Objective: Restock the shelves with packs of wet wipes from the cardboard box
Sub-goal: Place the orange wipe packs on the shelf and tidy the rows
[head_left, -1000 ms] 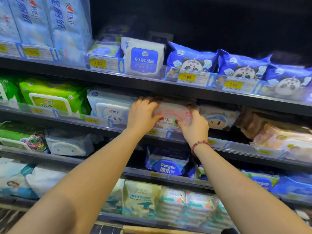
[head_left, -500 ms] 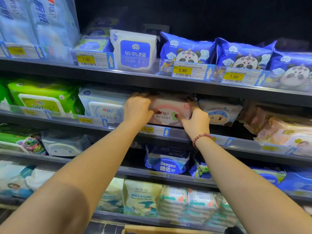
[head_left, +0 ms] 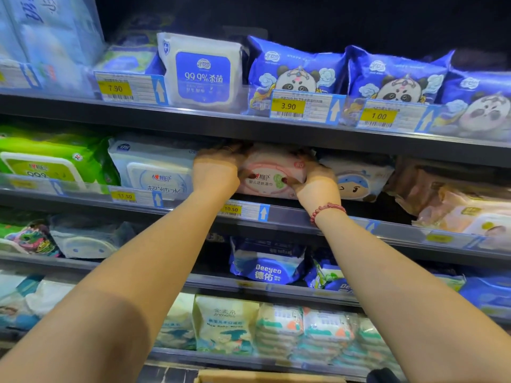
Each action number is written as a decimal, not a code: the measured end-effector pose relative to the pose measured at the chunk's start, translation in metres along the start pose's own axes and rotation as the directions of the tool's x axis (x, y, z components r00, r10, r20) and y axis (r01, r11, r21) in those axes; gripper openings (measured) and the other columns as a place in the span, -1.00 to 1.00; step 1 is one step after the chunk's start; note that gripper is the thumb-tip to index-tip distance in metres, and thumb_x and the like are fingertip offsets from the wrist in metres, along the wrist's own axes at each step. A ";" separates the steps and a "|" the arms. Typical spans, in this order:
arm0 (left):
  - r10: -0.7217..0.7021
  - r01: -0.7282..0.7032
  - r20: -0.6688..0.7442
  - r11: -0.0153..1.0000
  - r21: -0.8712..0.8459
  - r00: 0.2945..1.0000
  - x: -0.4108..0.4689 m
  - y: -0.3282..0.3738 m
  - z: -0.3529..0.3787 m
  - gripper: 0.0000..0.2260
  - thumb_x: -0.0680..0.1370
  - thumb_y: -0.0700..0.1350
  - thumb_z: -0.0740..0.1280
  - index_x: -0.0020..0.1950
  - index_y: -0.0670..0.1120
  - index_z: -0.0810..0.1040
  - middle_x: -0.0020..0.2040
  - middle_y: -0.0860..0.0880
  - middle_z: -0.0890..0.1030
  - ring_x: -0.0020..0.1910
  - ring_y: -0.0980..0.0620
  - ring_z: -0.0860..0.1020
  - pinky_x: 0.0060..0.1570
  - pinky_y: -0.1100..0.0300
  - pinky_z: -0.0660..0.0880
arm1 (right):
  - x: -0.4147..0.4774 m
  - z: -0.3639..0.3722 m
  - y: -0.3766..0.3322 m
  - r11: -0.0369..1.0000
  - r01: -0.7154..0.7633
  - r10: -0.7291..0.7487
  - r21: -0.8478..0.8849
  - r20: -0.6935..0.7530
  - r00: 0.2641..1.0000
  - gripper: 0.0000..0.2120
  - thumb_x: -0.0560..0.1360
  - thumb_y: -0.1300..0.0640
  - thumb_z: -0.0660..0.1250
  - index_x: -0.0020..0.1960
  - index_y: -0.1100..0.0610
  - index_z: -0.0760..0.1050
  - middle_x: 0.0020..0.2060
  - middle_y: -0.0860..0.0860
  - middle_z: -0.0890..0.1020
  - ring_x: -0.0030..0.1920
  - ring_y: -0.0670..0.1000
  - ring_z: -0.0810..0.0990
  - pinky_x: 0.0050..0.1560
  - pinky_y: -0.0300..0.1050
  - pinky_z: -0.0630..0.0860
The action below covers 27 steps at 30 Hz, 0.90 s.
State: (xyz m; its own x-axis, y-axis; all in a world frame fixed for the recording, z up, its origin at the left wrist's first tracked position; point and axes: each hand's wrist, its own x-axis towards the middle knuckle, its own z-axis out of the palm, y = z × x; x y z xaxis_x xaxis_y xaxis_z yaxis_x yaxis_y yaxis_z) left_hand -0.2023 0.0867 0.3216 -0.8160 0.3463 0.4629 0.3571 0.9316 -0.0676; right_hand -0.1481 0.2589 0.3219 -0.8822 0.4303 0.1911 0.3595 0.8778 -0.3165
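Pink pack of wet wipes (head_left: pixel 272 175) sits on the second shelf (head_left: pixel 304 217), long side running left to right. Left hand (head_left: pixel 217 175) grips its left end and right hand (head_left: pixel 318 186) grips its right end. Both hands are equally near, and the pack lies straight ahead between them.

Both bare arms reached forward and up, nearly straight, converging toward the same spot. The left hand (head_left: pixel 217 172) was turned palm-inward, its fingers curled forward out of sight, pressing on the left side of what it held. The right hand (head_left: pixel 318 185) mirrored it on the other side, thumb pointing inward with dark-painted nails showing. A red bead bracelet (head_left: pixel 326 210) circled the right wrist.
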 end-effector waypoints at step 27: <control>0.514 -0.522 -0.138 0.752 -0.403 0.847 -0.069 0.248 -0.055 -0.44 0.52 0.08 0.31 0.48 -0.01 0.28 0.45 -0.04 0.34 0.42 -0.08 0.28 0.27 -0.03 0.42 | -0.127 -0.098 0.282 0.998 -0.048 0.056 0.031 -0.356 0.933 -0.49 0.47 -0.01 0.37 0.38 0.08 0.40 0.32 0.08 0.47 0.31 0.14 0.42 0.24 0.06 0.45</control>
State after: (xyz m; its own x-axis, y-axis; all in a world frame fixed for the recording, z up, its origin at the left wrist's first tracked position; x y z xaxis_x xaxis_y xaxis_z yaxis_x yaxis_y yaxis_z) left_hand -0.0322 0.2880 0.3211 -0.4445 0.7569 0.4791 0.8777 0.4750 0.0637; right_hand 0.0954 0.4726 0.2997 -0.6949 0.5253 0.4911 0.3915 0.8492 -0.3544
